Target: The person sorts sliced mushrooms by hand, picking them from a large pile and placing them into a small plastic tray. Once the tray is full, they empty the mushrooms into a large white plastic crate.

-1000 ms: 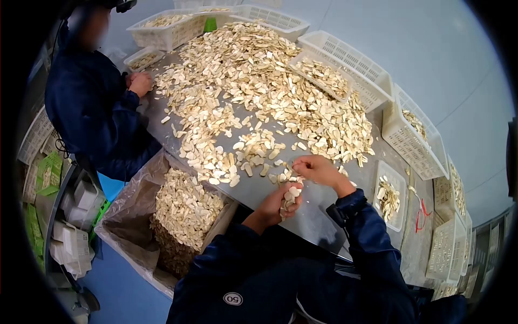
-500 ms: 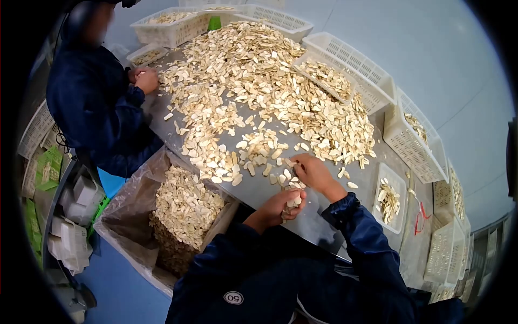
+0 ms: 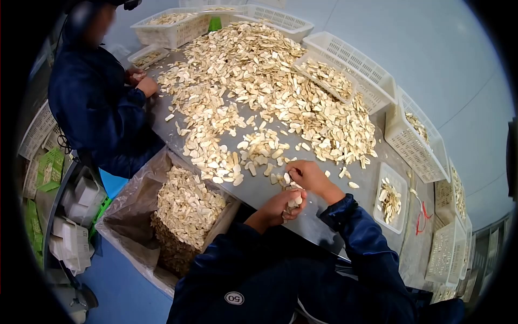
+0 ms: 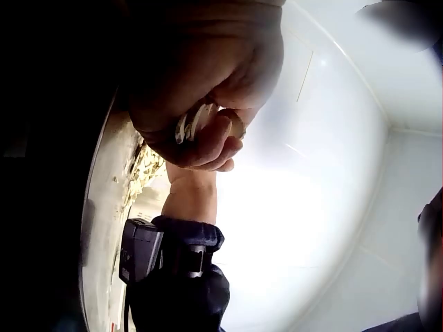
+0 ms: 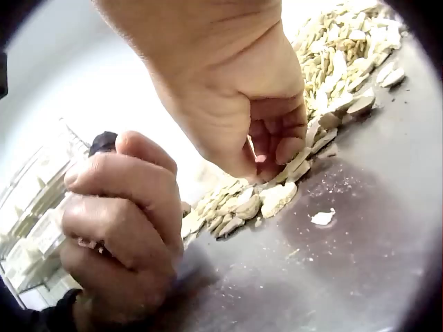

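Note:
Pale dried slices (image 3: 245, 70) lie heaped over the grey metal table (image 3: 259, 190). Near the table's front edge the left hand (image 3: 278, 209) grips several slices; in the left wrist view its fingers (image 4: 211, 149) curl round slices (image 4: 202, 123). Just above and to its right, the right hand (image 3: 313, 178) reaches down to loose slices. The right wrist view has the right hand (image 5: 239, 104) with bent fingertips at a slice (image 5: 278, 198) on the table, thumb and finger close together; whether it pinches one is hard to tell. Beside it is the left hand (image 5: 121, 228), fingers curled.
A small white tray (image 3: 401, 208) with slices stands at the right, beside red-handled scissors (image 3: 422, 217). White baskets (image 3: 418, 162) line the far side. A lined box (image 3: 129, 229) of slices stands at the front left. Another person (image 3: 97, 108) works at the left edge.
Over the last second the right hand has shifted slightly left and down beside the left hand, which still grips slices. The other person's hands moved a little.

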Demonstrator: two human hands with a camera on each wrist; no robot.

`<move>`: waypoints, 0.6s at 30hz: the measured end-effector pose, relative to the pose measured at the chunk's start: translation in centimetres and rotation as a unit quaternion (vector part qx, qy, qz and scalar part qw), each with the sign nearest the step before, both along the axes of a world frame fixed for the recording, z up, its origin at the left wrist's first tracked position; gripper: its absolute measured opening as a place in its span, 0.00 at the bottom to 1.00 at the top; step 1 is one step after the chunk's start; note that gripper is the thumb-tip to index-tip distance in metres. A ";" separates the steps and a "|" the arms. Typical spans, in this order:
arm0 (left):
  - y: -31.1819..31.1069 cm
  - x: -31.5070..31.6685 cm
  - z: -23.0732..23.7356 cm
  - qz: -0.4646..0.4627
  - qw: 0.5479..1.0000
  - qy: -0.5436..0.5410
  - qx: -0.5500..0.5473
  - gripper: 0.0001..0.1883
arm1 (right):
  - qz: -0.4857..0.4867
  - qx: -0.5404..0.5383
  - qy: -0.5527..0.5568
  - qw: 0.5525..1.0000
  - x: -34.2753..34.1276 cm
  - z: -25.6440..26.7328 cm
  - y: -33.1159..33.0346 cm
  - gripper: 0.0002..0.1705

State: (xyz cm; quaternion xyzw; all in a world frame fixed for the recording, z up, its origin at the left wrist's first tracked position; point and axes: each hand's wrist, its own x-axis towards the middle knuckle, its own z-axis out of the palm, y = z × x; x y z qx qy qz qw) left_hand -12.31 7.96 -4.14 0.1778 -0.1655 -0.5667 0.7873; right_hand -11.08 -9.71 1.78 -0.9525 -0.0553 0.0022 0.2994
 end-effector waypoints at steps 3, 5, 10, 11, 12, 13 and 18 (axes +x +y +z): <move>-0.1 0.0 0.0 -0.002 1.000 0.004 0.002 0.13 | -0.045 0.061 0.009 0.997 -0.1 -0.1 -0.8 0.10; 0.0 0.0 0.1 -0.008 1.000 0.001 0.000 0.13 | -0.083 0.072 -0.012 0.994 -0.3 0.3 -1.6 0.11; 0.5 0.1 0.7 -0.040 0.999 -0.031 -0.006 0.14 | -0.141 0.044 -0.022 0.989 -0.3 0.6 -5.3 0.11; 0.5 0.2 0.5 -0.042 0.999 -0.031 -0.007 0.14 | -0.136 -0.005 -0.027 0.990 -0.4 0.5 -5.9 0.12; 0.4 0.2 0.3 -0.044 0.999 -0.031 -0.008 0.14 | -0.131 -0.054 -0.032 0.989 -0.5 0.6 -6.2 0.12; 0.4 0.1 0.2 -0.046 0.998 -0.031 -0.009 0.14 | -0.125 -0.104 -0.036 0.986 -0.6 0.5 -6.4 0.12; 0.4 0.3 0.4 -0.050 0.998 -0.027 -0.014 0.13 | -0.112 0.256 0.091 0.956 -0.8 -0.6 -6.2 0.11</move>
